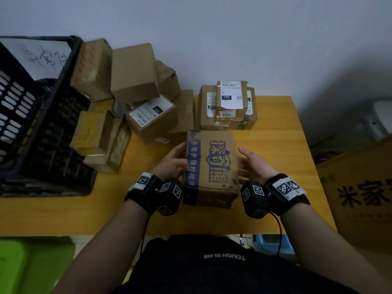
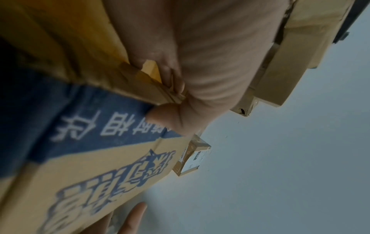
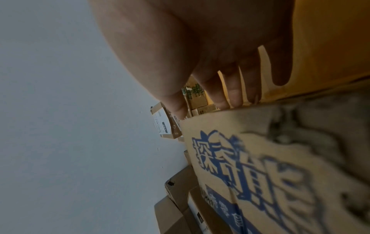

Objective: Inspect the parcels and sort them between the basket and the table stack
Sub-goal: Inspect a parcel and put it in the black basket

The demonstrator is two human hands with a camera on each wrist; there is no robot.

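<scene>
A brown parcel (image 1: 211, 166) with blue printed characters lies lengthwise at the middle of the yellow table (image 1: 275, 166). My left hand (image 1: 174, 161) grips its left side. The thumb (image 2: 160, 117) presses on the blue band and the fingers curl round the edge. My right hand (image 1: 252, 162) is at the parcel's right side with straight, spread fingers (image 3: 230, 93) along the cardboard (image 3: 260, 166). A black slatted basket (image 1: 31, 124) stands at the left. A stack of labelled parcels (image 1: 229, 107) stands at the back right of the table.
A loose pile of brown parcels (image 1: 135, 92) fills the space between the basket and the stack. A handwritten white sheet (image 1: 42, 58) leans in the basket. A large printed carton (image 1: 360, 198) stands right of the table, and something green (image 1: 31, 268) lies below left.
</scene>
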